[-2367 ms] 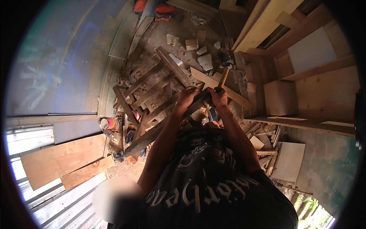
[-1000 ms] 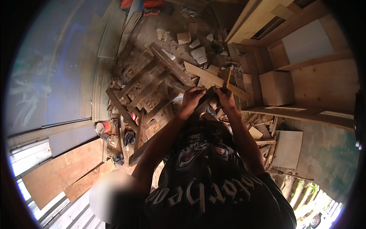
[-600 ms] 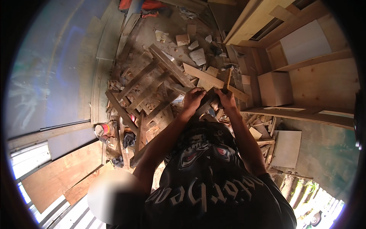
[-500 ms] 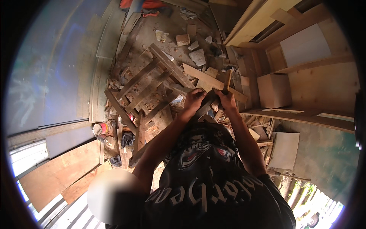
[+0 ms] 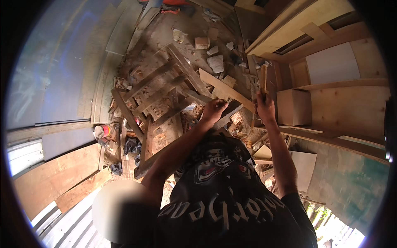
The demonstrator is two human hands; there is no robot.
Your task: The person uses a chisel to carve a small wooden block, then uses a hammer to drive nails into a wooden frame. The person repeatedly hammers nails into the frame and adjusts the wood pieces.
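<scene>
My right hand [image 5: 265, 106] is closed around the wooden handle of a hammer [image 5: 264, 78], which points away from me with its metal head at the far end. To its left, my left hand [image 5: 215, 110] is closed with fingertips pinched together. Whatever they may hold is too small to make out. Just beyond both hands a pale wooden board [image 5: 225, 89] lies slantwise, close to the left fingertips. A darker wooden beam [image 5: 229, 115] runs beneath the left hand. Left of it, a slatted frame of weathered wood [image 5: 161, 89] spreads over the debris.
Wooden shelving [image 5: 343, 97] stands along the right side. Stone chunks [image 5: 215, 64] and a small wood block [image 5: 202, 43] litter the floor ahead. At the left lies a can [image 5: 103, 131] near wood scraps. Large sheets [image 5: 62, 70] line the left wall.
My right hand has moved right, away from the left hand, and the hammer has swung up with its head now showing. The left hand has shifted slightly.
</scene>
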